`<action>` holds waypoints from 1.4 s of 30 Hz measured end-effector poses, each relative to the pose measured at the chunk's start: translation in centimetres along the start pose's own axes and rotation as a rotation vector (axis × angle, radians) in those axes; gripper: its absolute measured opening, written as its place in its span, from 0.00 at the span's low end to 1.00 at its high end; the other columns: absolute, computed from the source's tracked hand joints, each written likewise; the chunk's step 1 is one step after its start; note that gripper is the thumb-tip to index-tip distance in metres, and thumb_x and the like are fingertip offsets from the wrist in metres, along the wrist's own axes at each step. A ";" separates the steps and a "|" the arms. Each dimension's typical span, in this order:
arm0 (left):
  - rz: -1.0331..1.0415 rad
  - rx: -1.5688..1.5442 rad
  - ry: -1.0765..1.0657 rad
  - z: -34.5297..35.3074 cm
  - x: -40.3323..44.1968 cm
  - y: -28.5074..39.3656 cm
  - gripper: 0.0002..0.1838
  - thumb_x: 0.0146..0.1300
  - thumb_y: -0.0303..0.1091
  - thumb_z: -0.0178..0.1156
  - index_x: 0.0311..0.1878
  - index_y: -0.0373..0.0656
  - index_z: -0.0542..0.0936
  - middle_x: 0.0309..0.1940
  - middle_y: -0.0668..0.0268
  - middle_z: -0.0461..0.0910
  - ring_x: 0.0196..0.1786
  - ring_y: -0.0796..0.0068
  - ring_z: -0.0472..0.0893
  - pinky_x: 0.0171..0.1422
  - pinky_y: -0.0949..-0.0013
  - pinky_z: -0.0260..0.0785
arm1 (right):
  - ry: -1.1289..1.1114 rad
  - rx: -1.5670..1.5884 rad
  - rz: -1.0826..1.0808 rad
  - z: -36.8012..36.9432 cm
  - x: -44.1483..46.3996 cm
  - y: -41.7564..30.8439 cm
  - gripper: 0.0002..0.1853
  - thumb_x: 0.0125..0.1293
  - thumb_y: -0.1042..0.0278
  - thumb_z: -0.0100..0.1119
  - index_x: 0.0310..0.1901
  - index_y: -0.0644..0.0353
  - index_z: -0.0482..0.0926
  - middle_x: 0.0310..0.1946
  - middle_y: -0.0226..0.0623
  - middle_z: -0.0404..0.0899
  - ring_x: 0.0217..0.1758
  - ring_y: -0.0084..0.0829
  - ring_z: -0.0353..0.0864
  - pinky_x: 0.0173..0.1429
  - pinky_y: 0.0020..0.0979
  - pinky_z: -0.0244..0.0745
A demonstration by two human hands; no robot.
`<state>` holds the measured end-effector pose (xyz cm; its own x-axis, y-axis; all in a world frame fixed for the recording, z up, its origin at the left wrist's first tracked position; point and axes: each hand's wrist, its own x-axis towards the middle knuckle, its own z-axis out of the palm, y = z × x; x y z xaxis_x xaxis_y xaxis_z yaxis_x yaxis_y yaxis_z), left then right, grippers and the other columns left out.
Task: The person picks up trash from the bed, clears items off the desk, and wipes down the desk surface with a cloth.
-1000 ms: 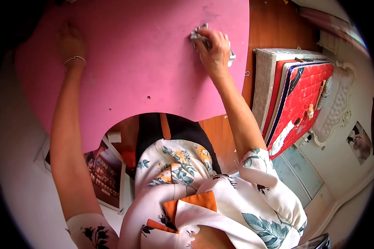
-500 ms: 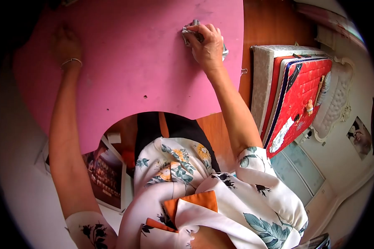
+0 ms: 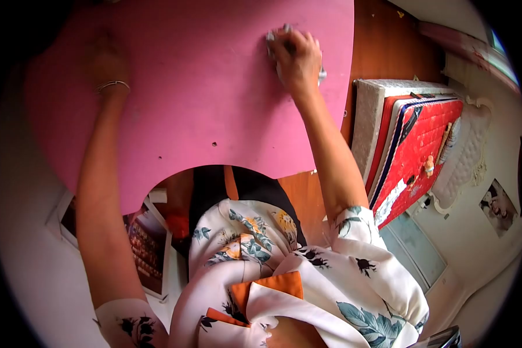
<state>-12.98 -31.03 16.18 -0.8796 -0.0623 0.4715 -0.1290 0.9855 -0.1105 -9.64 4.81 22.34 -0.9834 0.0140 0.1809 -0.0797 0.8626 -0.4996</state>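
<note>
A large pink board with a curved cut-out in its near edge fills the upper middle of the head view. Near its right side, my right hand is closed around a crumpled greyish cloth and presses it to the pink surface. Bits of the cloth stick out past the fingertips and beside the palm. My left hand, with a bracelet at the wrist, is at the board's shadowy left side. Its fingers are too dark and smeared to read.
Two small holes mark the board close to the cut-out. To the right stands a bed with a red mattress and a tufted headboard. Framed pictures lean low at the left, below the board. Wooden floor shows beyond the board's right edge.
The board and both arms appear slightly farther right in the view. My right hand keeps its grip on the cloth and is blurred by motion. The left arm has kept much the same pose.
</note>
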 end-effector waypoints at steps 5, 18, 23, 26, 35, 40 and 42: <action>-0.047 -0.086 0.039 -1.5 0.4 1.4 0.15 0.59 0.37 0.52 0.48 0.46 0.79 0.34 0.55 0.78 0.38 0.54 0.78 0.40 0.54 0.71 | -0.058 -0.237 -0.224 2.2 -7.8 -1.0 0.09 0.52 0.70 0.58 0.36 0.48 0.80 0.33 0.32 0.74 0.40 0.37 0.71 0.44 0.40 0.64; -0.123 -0.221 0.009 -2.3 0.4 1.9 0.16 0.58 0.36 0.53 0.50 0.47 0.78 0.35 0.54 0.78 0.40 0.53 0.77 0.45 0.53 0.69 | 0.140 -0.148 -0.052 1.9 1.0 -0.8 0.06 0.56 0.62 0.61 0.27 0.54 0.78 0.26 0.38 0.75 0.31 0.39 0.72 0.35 0.39 0.65; -0.095 -0.194 0.015 -1.9 0.4 2.1 0.17 0.59 0.37 0.53 0.51 0.46 0.77 0.38 0.54 0.78 0.43 0.54 0.77 0.47 0.53 0.68 | -0.336 -0.022 -0.377 3.8 -12.3 -7.0 0.19 0.51 0.69 0.56 0.49 0.50 0.75 0.34 0.35 0.71 0.41 0.36 0.72 0.47 0.48 0.64; -0.090 -0.226 0.033 -1.0 0.1 1.8 0.17 0.59 0.37 0.52 0.51 0.46 0.77 0.38 0.55 0.78 0.43 0.54 0.77 0.47 0.53 0.68 | -0.365 -0.217 -0.419 2.4 -9.5 -5.8 0.17 0.51 0.69 0.56 0.46 0.47 0.78 0.34 0.33 0.72 0.44 0.36 0.72 0.49 0.46 0.62; -0.097 -0.164 -0.033 -1.7 0.7 1.5 0.16 0.61 0.36 0.51 0.51 0.44 0.77 0.41 0.53 0.78 0.45 0.52 0.76 0.48 0.54 0.69 | 0.024 -0.235 -0.146 3.7 -2.0 -2.7 0.05 0.54 0.66 0.56 0.34 0.52 0.76 0.29 0.36 0.74 0.37 0.40 0.72 0.41 0.43 0.65; -0.056 -0.253 0.056 -1.4 0.6 1.7 0.17 0.60 0.37 0.51 0.52 0.45 0.77 0.40 0.53 0.77 0.44 0.53 0.76 0.47 0.53 0.69 | -0.303 0.142 -0.575 6.6 -11.3 -11.2 0.11 0.49 0.71 0.56 0.37 0.47 0.78 0.34 0.33 0.72 0.38 0.33 0.71 0.42 0.39 0.64; -0.095 -0.226 -0.038 -1.0 -0.1 1.5 0.16 0.62 0.35 0.50 0.51 0.43 0.77 0.42 0.53 0.78 0.45 0.51 0.76 0.50 0.55 0.68 | -0.319 -0.047 -0.597 5.5 -7.7 -8.5 0.08 0.50 0.70 0.56 0.34 0.48 0.78 0.29 0.32 0.72 0.33 0.34 0.71 0.37 0.38 0.65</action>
<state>-12.58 -29.38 16.87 -0.8854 -0.1582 0.4370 -0.1101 0.9849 0.1335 -2.30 -5.39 20.54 -0.7735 -0.6152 0.1522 -0.6239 0.6972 -0.3531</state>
